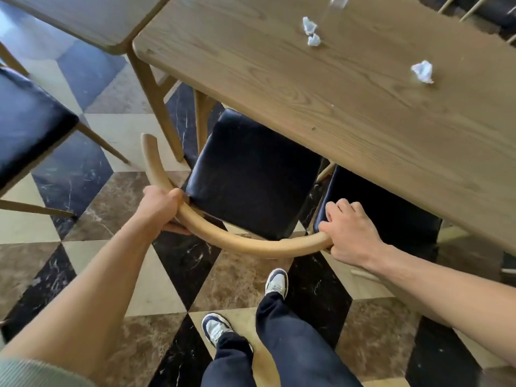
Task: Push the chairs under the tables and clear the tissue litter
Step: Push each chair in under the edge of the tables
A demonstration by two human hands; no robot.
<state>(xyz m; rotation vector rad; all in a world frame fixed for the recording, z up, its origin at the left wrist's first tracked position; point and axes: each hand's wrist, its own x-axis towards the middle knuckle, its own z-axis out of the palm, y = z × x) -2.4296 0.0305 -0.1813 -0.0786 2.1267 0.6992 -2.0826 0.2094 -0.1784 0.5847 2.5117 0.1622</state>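
Note:
A wooden chair with a curved back rail (pixel 251 245) and a black padded seat (pixel 251 174) stands at the near edge of a wooden table (pixel 321 88), its seat partly under the tabletop. My left hand (pixel 160 208) grips the left part of the rail. My right hand (pixel 349 233) grips the rail's right end. Three crumpled white tissues lie on the table: two close together (pixel 309 26) (pixel 314 40) near the far edge, and one (pixel 423 71) further right.
A second black-seated chair (pixel 391 216) sits under the table just right of mine. Another chair (pixel 25 127) stands out on the left, beside a second table (pixel 92 20). A clear glass (pixel 336 1) stands at the table's far edge. My feet are on chequered marble floor (pixel 181 258).

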